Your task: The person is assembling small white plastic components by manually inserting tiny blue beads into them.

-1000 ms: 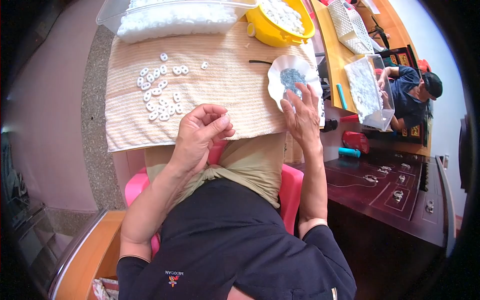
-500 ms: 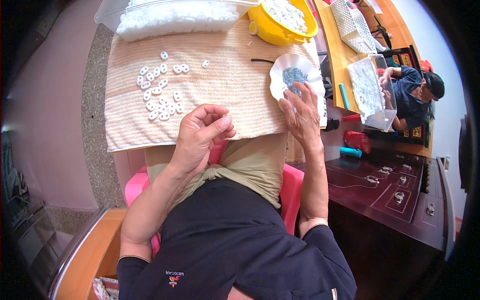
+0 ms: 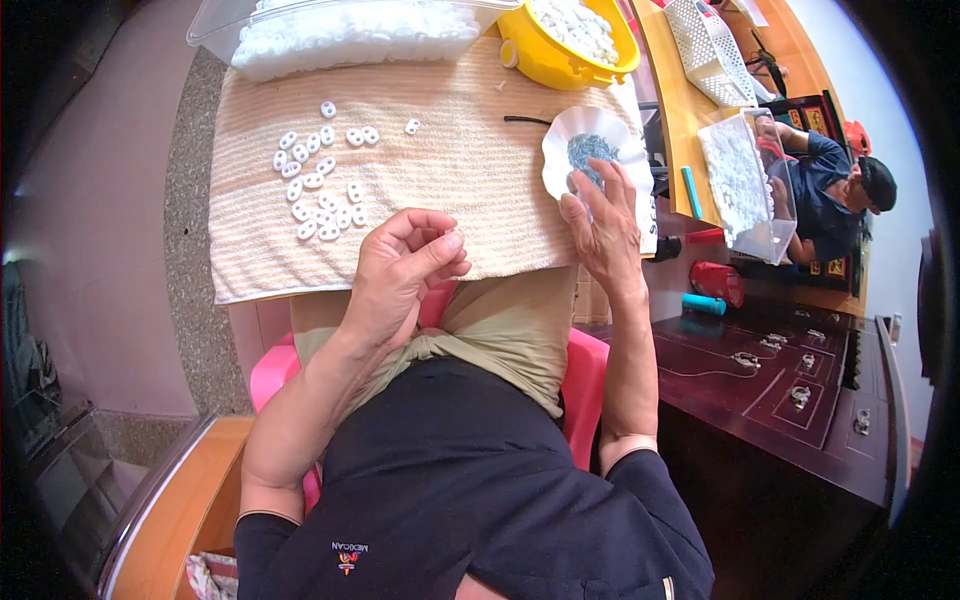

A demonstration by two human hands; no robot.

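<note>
My left hand (image 3: 405,265) is closed over the towel's near edge, thumb pressed to the fingers. A tiny pale bit shows at its fingertips, too small to name. At the right, my right hand (image 3: 606,228) reaches over a white fluted dish (image 3: 556,150), its fingers bent and apart and the fingertips by a heap of small bluish-grey metal pieces (image 3: 592,150). Nothing is visible in those fingers. Left of my hands, several small white oval plastic pieces with two holes (image 3: 312,181) are scattered on the striped towel (image 3: 470,170).
A clear bin of white pieces (image 3: 350,40) stands at the far edge, beside a yellow basin (image 3: 570,60) of white parts. A black stick (image 3: 525,119) lies by the dish. At the right, a person (image 3: 835,200) sits with a hand in another clear bin (image 3: 740,185).
The other person's arm and head have shifted by their bin. My right hand stays over the dish with its fingers slightly moved; my left hand looks unchanged.
</note>
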